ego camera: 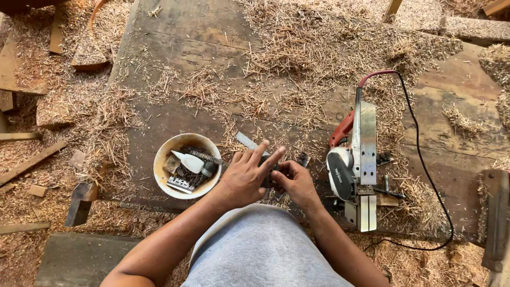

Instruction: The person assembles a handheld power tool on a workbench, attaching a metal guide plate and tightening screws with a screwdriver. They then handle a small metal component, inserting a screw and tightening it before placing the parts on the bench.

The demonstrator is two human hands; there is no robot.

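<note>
My left hand [245, 179] and my right hand [295, 182] meet over the bench just in front of my lap. Together they hold a small dark metal part [270, 178], mostly hidden by the fingers. The left index and middle fingers stretch out across it, while the right fingers curl around its right end. A flat grey metal strip [248, 142] lies on the bench just beyond the left fingertips. An electric hand planer [355, 169], red and white with its steel sole facing up, lies right of my right hand.
A white bowl [159, 159] left of my left hand holds nails, a small white bottle and metal bits. The planer's black cord [425, 165] loops to the right. Wood shavings cover the plank bench [186, 42], with wood offcuts [87, 56] on the floor at left.
</note>
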